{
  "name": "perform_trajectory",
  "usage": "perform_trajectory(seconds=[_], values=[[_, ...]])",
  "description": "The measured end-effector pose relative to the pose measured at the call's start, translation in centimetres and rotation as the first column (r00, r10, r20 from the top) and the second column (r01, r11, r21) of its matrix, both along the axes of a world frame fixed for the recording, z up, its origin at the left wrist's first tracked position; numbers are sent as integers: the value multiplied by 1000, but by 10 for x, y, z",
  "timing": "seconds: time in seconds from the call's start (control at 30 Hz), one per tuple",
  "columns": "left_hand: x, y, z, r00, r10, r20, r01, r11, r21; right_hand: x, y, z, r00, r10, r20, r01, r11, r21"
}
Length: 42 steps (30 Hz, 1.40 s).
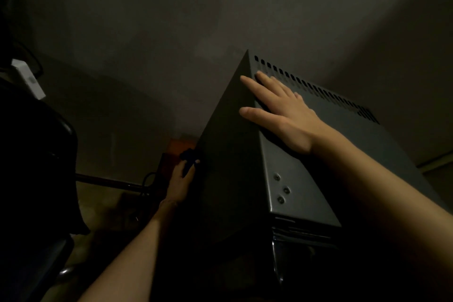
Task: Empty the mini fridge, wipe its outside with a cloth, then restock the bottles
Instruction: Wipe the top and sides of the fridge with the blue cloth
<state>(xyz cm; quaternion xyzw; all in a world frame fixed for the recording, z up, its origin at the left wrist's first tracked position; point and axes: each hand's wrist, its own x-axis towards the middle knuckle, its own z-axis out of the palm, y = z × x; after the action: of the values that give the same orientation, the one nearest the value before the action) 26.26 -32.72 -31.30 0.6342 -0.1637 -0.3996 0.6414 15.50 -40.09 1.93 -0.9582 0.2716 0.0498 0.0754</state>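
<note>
The dark grey mini fridge (306, 179) fills the right half of the dim view, seen from above, with a row of vent slots along its far top edge. My right hand (277, 110) lies flat on the fridge top near the far left corner, fingers straight. My left hand (181, 181) reaches down along the fridge's left side and grips a dark cloth (188, 157) held against that side panel. No bottles are in view.
A dark chair (36, 167) with a metal leg stands at the left. A white box-like object (28, 78) sits at the upper left. An orange-brown item (179, 146) and a cable lie on the floor beside the fridge. Walls close in behind.
</note>
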Motion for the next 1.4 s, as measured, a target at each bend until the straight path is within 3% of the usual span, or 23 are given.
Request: perform_trajectory(seconds=[0.2, 0.37, 0.53, 0.73, 0.83, 0.97, 1.17, 1.4], values=[[-39, 57, -30, 995, -8, -101, 24, 987, 158, 0, 2, 1, 1000, -1, -6, 1, 1000, -1], [-74, 98, -31, 996, 31, -89, -19, 990, 140, 0, 2, 0, 1000, 2, -1, -2, 1000, -7], [-102, 118, 15, 991, 111, -71, -109, 994, 32, -1, 0, -1, 1000, 3, 5, -3, 1000, -31], [-108, 131, 148, 987, 159, 0, -152, 944, -291, -2, -1, -4, 1000, 8, 28, -6, 999, -54], [-110, 136, 213, 992, 107, 62, -67, 887, -457, -3, 0, -4, 999, 8, 43, -5, 998, -61], [-109, 137, 245, 977, 84, 196, 44, 819, -572, -4, -1, -6, 998, 16, 69, -13, 999, -52], [-97, 138, 254, 977, 31, 211, 76, 874, -480, -14, 8, -3, 987, 21, 158, -19, 1000, -15], [-86, 140, 266, 959, 65, 276, 51, 917, -395, -55, 20, 6, 954, 40, 296, -90, 983, 158]])
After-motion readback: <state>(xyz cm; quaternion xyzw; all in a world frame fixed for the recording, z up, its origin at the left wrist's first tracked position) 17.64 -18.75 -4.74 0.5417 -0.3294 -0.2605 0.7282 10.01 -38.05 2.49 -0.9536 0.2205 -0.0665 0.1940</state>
